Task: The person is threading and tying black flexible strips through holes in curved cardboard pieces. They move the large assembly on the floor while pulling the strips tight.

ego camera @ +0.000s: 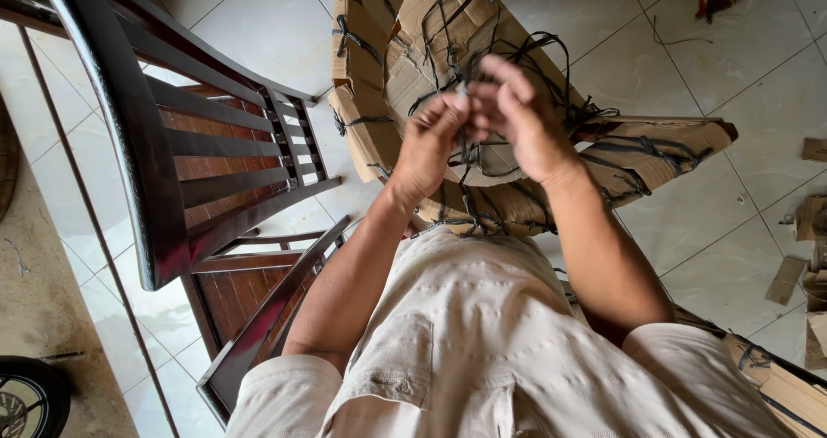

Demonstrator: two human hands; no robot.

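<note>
A piece of furniture wrapped in brown cardboard (448, 33) and bound with black cord (551, 55) stands in front of me. My left hand (431, 141) and my right hand (517, 115) meet over its middle, fingers pinched on strands of the black cord. A small light-coloured object shows between my fingertips; what it is I cannot tell. Cord loops criss-cross the cardboard around and below both hands.
A dark wooden chair (198, 162) with a slatted back stands close on my left. The floor is light tile (732, 85). Cardboard scraps (805, 266) lie at the right edge, and part of a wheel (26, 399) shows at the bottom left.
</note>
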